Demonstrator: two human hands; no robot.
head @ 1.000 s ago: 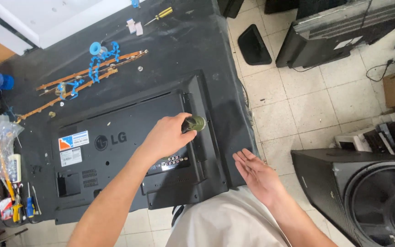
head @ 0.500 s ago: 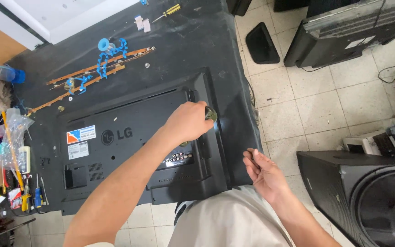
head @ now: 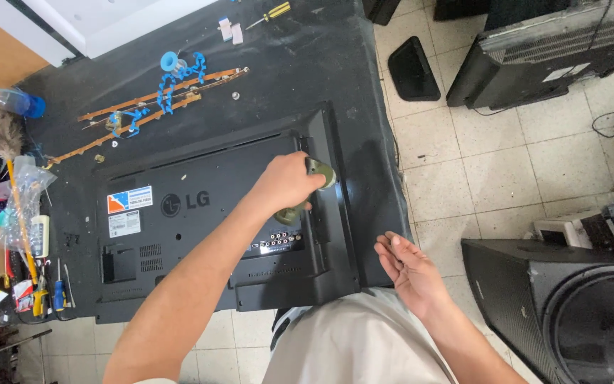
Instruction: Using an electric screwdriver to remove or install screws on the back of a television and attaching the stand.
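A black flat television (head: 200, 213) lies back side up on a dark workbench (head: 307, 64). My left hand (head: 289, 181) is closed round a green-handled tool (head: 318, 178), held upright against the television's right side just above the row of connector ports (head: 282, 240). My right hand (head: 410, 274) hovers palm up off the bench's right edge, over the floor, fingers loosely curled; it looks to hold something tiny, too small to make out.
Long orange strips with blue wiring (head: 158, 99) lie at the back of the bench, and a yellow screwdriver (head: 271, 14) beyond them. Tools and bags (head: 15, 213) crowd the left edge. A black speaker (head: 570, 306) and old televisions (head: 548, 50) stand on the tiled floor.
My left hand with the green tool has stayed on the television's right side, tilting slightly. My right hand has curled its fingers a little. The camera view has shifted.
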